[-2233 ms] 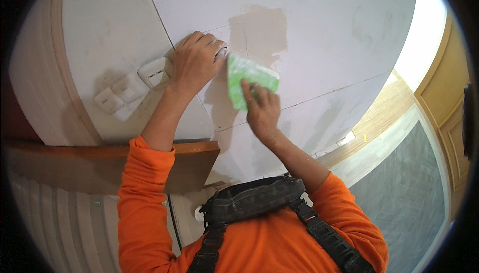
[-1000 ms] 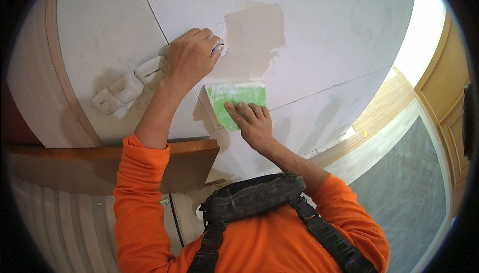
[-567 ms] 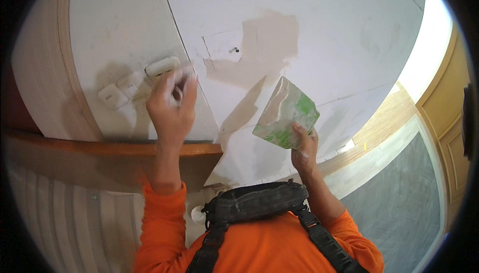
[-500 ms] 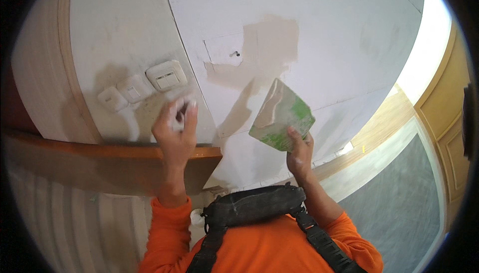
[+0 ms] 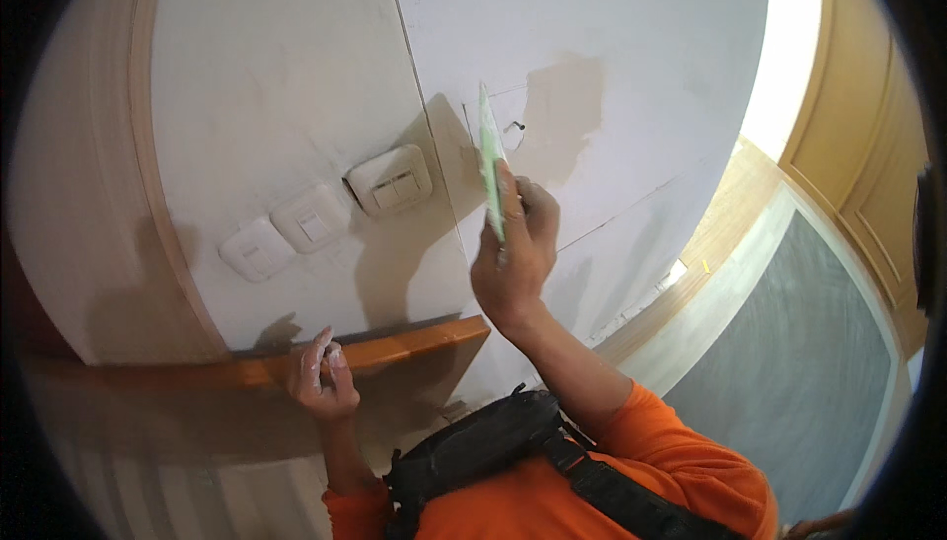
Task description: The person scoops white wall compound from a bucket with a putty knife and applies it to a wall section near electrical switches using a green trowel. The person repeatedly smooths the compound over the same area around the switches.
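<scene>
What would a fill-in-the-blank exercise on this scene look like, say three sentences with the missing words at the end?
1. The hand gripping the green spreader is the person's ___ one.
2. The row of pale wall plates numbers ___.
3. The shirt is coloured ___.

Missing words: right; three; orange.

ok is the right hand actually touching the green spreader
Touching. The head view shows the right hand closed around the lower part of the green spreader, which is seen nearly edge-on, with no gap between them.
</scene>
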A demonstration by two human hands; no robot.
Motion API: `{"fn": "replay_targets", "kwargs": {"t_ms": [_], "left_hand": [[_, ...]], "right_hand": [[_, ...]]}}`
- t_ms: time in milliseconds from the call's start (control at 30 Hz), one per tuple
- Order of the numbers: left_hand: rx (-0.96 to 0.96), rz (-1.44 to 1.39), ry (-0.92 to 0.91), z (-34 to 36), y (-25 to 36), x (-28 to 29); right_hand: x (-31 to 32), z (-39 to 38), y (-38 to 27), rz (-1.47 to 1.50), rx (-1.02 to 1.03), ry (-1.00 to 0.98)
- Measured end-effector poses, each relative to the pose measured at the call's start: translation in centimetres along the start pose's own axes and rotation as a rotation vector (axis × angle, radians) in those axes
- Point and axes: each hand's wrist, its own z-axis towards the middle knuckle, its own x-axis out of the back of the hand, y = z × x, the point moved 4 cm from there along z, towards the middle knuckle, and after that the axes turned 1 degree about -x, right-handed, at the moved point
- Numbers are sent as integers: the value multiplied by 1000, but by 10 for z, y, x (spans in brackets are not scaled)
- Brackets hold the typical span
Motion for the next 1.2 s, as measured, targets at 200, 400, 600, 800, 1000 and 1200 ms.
{"fn": "replay_targets", "kwargs": {"t_ms": [200, 400, 600, 800, 1000, 1200], "left_hand": [[72, 4, -135, -2, -37, 3], [-13, -24, -125, 1, -39, 5], [-10, -45, -144, 3, -39, 6], [21, 11, -152, -2, -37, 7], [-9, 10, -112, -4, -39, -1], [-7, 10, -125, -8, -37, 0]], "right_hand": [[-62, -9, -3, -268, -30, 99], [-79, -37, -4, -331, -88, -2], [-26, -86, 16, -220, -174, -78], [16, -12, 10, -197, -48, -32], [-22, -14, 11, -309, 26, -129], [-9, -37, 23, -358, 70, -135]]}}
